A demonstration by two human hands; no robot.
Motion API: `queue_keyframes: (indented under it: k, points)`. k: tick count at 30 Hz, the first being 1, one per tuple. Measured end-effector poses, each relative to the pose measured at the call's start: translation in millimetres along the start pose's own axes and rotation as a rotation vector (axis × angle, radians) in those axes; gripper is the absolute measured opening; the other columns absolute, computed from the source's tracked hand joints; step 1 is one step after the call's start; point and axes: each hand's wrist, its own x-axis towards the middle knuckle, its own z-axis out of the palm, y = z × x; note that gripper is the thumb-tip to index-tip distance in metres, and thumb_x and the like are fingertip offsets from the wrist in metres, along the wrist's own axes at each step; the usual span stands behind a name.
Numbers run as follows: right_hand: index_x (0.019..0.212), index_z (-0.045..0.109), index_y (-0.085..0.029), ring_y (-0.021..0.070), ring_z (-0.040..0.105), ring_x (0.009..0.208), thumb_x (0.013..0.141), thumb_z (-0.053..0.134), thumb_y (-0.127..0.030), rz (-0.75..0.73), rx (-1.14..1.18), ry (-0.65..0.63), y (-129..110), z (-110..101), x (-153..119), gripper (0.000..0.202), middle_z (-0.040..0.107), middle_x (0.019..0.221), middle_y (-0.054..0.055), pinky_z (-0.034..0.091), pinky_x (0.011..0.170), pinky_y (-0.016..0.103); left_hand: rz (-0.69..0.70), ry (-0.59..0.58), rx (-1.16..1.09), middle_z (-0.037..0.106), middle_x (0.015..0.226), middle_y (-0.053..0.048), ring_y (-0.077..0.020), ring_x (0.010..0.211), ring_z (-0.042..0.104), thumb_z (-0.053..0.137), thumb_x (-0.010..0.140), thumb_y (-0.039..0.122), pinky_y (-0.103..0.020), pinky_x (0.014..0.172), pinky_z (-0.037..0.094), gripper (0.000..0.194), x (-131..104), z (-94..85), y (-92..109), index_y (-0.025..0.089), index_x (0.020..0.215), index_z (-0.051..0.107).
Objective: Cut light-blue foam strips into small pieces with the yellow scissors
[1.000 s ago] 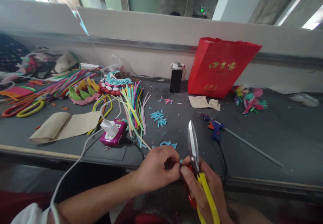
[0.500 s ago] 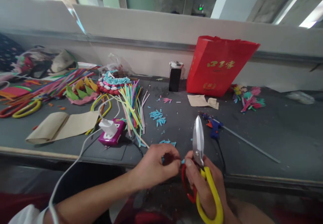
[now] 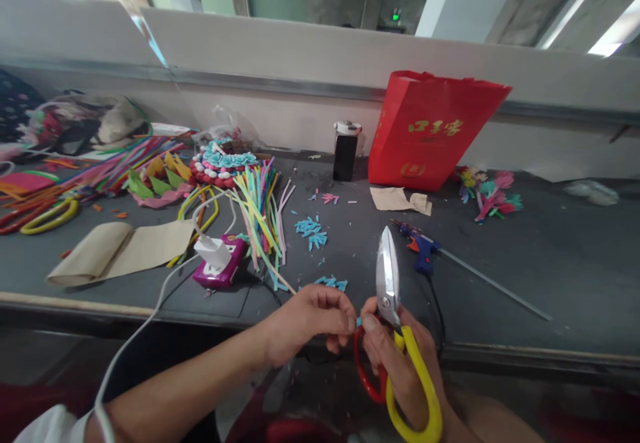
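Just past the table's front edge, my left hand (image 3: pixel 311 322) is closed in a pinch on a small blue piece (image 3: pixel 359 322), which looks like cut pipe cleaner. The thumb and forefinger of my right hand (image 3: pixel 407 356) meet that piece from the other side. Scissors (image 3: pixel 388 271) with one yellow and one red handle rest in my right hand, blades pointing up and looking closed. Behind my left fingers lies a pile of cut blue pieces (image 3: pixel 332 283). A second blue pile (image 3: pixel 311 231) sits farther back, near a few pink bits (image 3: pixel 330 198).
Pipe cleaners (image 3: pixel 260 210) lie left of the piles, beside a purple power strip (image 3: pixel 220 266) with a white plug. A glue gun (image 3: pixel 424 251) with a long glue stick lies at right. Behind stand a dark bottle (image 3: pixel 346 153) and a red bag (image 3: pixel 435 136).
My left fingers have drawn together more tightly around the blue piece, and the gap between the hands is smaller. The scissors have shifted slightly left. The things on the table stay put.
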Motion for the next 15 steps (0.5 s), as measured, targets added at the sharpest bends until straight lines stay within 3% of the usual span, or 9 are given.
queue_keyframes:
  k: [6, 9, 12, 15]
  points:
    - [0.096, 0.059, -0.022, 0.0111, 0.055, 0.043, 0.092, 0.048, -0.046, -0.164, -0.36, 0.1, 2, 3, -6, 0.027, 0.06, 0.059, -0.003, 0.044, 0.044, 0.019, 0.214, 0.169, -0.222, 0.058, 0.056, 0.002, -0.0078, 0.049, 0.049, 0.072, 0.071, 0.02, -0.021, 0.053, 0.04, 0.011, 0, 0.8, 6, 0.014, 0.072, 0.063]
    - [0.105, 0.057, -0.021, 0.0152, 0.066, 0.057, 0.093, 0.048, -0.045, -0.363, -0.559, 0.108, 11, 3, -10, 0.029, 0.067, 0.072, 0.002, 0.051, 0.053, 0.022, 0.338, 0.197, -0.339, 0.056, 0.057, 0.003, -0.0072, 0.05, 0.046, 0.068, 0.076, 0.017, -0.023, 0.057, 0.041, 0.008, -1, 0.7, 9, 0.016, 0.073, 0.061]
    - [0.107, 0.056, -0.017, 0.0182, 0.068, 0.065, 0.092, 0.052, -0.043, -0.552, -0.778, 0.142, 21, 1, -10, 0.029, 0.068, 0.079, 0.007, 0.052, 0.056, 0.024, 0.393, 0.199, -0.411, 0.054, 0.06, 0.003, -0.0073, 0.051, 0.045, 0.067, 0.079, 0.018, -0.024, 0.057, 0.041, 0.008, -1, 1.0, 9, 0.016, 0.074, 0.06]
    - [0.106, 0.055, -0.017, 0.0178, 0.067, 0.064, 0.095, 0.047, -0.04, -0.584, -0.856, 0.183, 25, 3, -6, 0.027, 0.066, 0.076, 0.006, 0.05, 0.056, 0.025, 0.388, 0.22, -0.444, 0.052, 0.06, 0.003, -0.0081, 0.053, 0.046, 0.068, 0.079, 0.02, -0.024, 0.058, 0.042, 0.01, -1, 2.1, 8, 0.017, 0.075, 0.06]
